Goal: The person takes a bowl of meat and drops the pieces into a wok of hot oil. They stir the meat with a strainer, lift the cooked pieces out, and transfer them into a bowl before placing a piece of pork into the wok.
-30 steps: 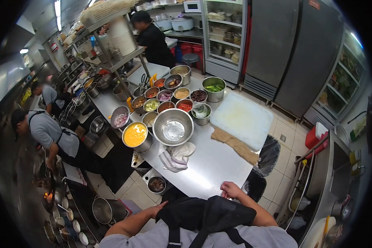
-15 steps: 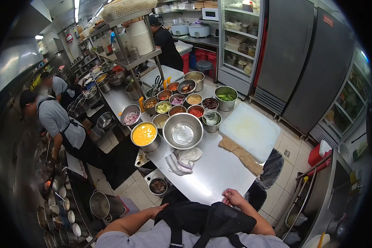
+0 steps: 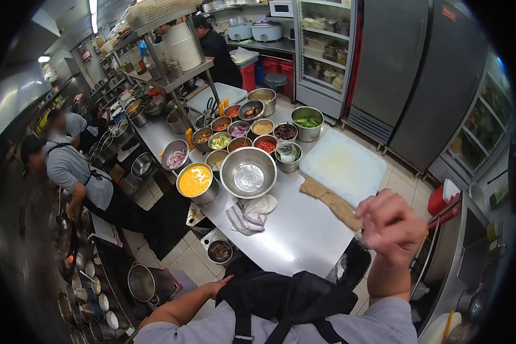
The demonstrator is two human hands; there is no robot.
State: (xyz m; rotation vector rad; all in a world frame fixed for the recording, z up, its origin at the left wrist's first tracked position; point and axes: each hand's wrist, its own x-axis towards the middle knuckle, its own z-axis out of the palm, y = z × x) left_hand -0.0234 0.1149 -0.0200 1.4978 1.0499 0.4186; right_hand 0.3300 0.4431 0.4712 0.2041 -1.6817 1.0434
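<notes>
My right hand (image 3: 393, 226) is raised in front of me, beyond the table's right front corner. Its fingers are curled in; whatever is inside them, if anything, is hidden. My left hand (image 3: 219, 285) lies against my black apron (image 3: 255, 298) at the waist, fingers stretched out and partly hidden. A folded brown cloth (image 3: 329, 200) lies nearest the right hand, along the edge of a white cutting board (image 3: 344, 163). On the steel table (image 3: 292, 235) stands a large metal bowl (image 3: 249, 173) with nothing visible in it. In front of it sits a crumpled white striped towel (image 3: 252, 215).
A pot of orange liquid (image 3: 195, 180) and several containers of chopped ingredients stand beyond the bowl. A co-worker in a grey shirt (image 3: 80, 172) is at the stove on the left; another in black (image 3: 219, 54) stands at the back. Tall refrigerators (image 3: 378, 74) line the right.
My right hand has lifted from the table's front edge, up and to the right. My left hand stays at the apron. The view has shifted slightly.
</notes>
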